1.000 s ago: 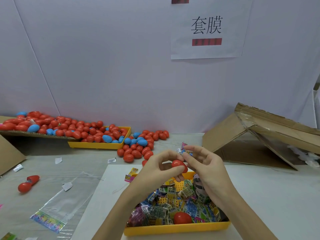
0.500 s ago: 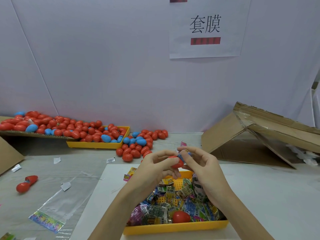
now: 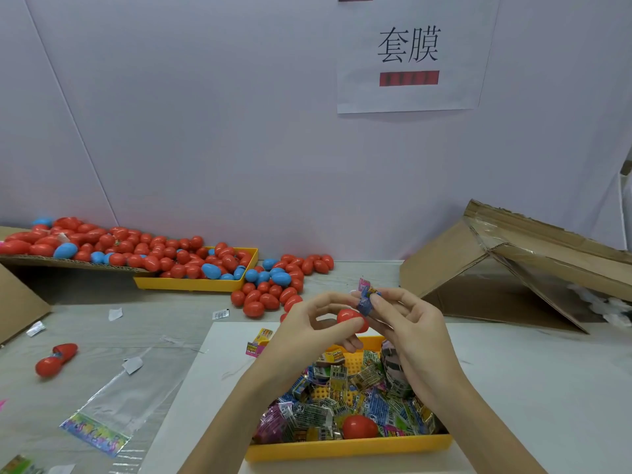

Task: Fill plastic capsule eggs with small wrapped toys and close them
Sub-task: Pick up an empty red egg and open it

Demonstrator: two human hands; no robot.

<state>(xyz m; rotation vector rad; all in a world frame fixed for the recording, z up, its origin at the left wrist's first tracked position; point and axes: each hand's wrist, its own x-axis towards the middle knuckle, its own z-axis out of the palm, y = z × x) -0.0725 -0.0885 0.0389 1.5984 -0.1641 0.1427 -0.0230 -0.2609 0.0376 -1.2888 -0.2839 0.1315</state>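
Observation:
My left hand [image 3: 309, 328] pinches a red capsule egg half [image 3: 350, 318] between thumb and fingers, above the near yellow tray [image 3: 349, 448]. My right hand [image 3: 408, 323] pinches a small blue wrapped toy [image 3: 366, 301] right at the egg half's upper right side. The tray below holds several wrapped toys [image 3: 337, 401] and one red egg piece [image 3: 359, 426]. Whether the toy is partly inside the egg half I cannot tell.
A far yellow tray [image 3: 191, 283] and a cardboard sheet [image 3: 68, 261] carry a heap of red and blue eggs, with more spilled [image 3: 273, 292] on the table. An open red egg [image 3: 54, 359] and clear bags [image 3: 116, 401] lie left. A collapsed cardboard box [image 3: 513, 268] stands right.
Both hands stayed together over the tray; the right hand's toy has come against the upper side of the red egg half.

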